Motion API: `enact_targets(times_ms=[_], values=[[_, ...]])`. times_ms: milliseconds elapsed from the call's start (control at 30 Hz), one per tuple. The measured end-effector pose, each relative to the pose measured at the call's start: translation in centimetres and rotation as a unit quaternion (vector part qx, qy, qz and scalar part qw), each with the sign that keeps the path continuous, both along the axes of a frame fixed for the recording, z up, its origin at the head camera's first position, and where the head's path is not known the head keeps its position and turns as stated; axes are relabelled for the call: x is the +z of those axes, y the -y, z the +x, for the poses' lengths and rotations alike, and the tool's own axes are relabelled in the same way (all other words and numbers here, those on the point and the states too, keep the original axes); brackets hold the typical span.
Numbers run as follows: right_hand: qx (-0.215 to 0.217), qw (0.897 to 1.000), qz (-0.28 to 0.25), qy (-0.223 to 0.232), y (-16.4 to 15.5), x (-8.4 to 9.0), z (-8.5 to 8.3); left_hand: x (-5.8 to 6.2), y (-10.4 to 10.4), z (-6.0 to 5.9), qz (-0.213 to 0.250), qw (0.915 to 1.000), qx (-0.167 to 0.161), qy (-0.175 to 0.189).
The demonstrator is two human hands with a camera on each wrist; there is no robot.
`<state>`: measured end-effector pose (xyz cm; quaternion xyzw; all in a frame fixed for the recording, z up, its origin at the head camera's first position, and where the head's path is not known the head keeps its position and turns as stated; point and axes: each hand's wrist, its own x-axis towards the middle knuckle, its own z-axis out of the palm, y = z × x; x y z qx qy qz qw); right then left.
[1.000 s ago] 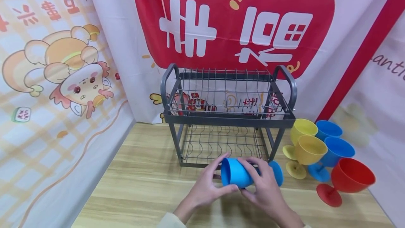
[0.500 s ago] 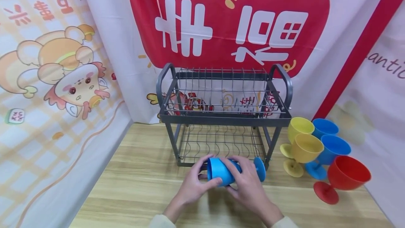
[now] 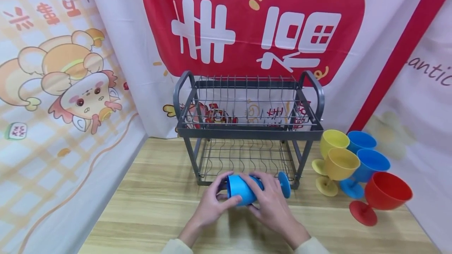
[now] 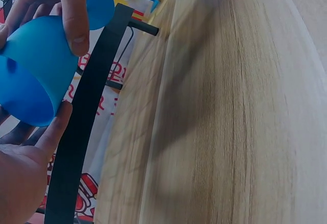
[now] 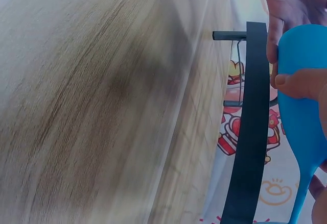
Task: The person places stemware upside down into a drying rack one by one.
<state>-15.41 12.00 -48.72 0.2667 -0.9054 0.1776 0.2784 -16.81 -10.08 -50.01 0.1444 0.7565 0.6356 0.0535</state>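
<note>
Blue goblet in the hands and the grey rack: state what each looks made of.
Blue goblet: likely plastic, matte and opaque, with uniform colour and a thick rim. Grey rack: apparently metal, thin wire grids in flat bars, with a dull painted or coated finish.

Six plastic goblets, one wire rack, two hands.

Three blue goblets: one blue goblet on its side (image 3: 243, 189) between the left hand (image 3: 208, 207) and the right hand (image 3: 272, 207), and two upright blue goblets (image 3: 369, 164) at the right of the worktop (image 3: 148, 207). Two yellow goblets (image 3: 340, 166) stand just beside those. One red goblet (image 3: 385, 193) stands nearest the front. One grey dish rack (image 3: 248, 130), with two tiers, sits at the back. Three printed cloth backdrops (image 3: 63, 69) hang around the worktop.
</note>
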Motion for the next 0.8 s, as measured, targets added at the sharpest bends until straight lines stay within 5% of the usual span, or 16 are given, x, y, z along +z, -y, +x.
enact_targets(times_ms=[300, 533, 667, 800], values=[[-0.012, 0.996, -0.079, -0.048, -0.9, 0.0, 0.7, 0.0, -0.6, 0.0, 0.039, 0.9983, 0.041, -0.008], [-0.04, 0.981, -0.187, -0.031, -1.3, -0.3, 1.2, 0.4, -1.8, 0.1, 0.082, 0.9952, 0.054, -0.01], [-0.055, 0.959, -0.276, 0.036, -1.1, -0.4, 1.5, 0.6, -2.5, 0.2, 0.104, 0.9931, 0.053, -0.008], [-0.065, 0.913, -0.371, 0.159, -1.0, 0.0, 2.0, 0.8, -2.9, 0.3, 0.124, 0.9916, 0.038, -0.003]])
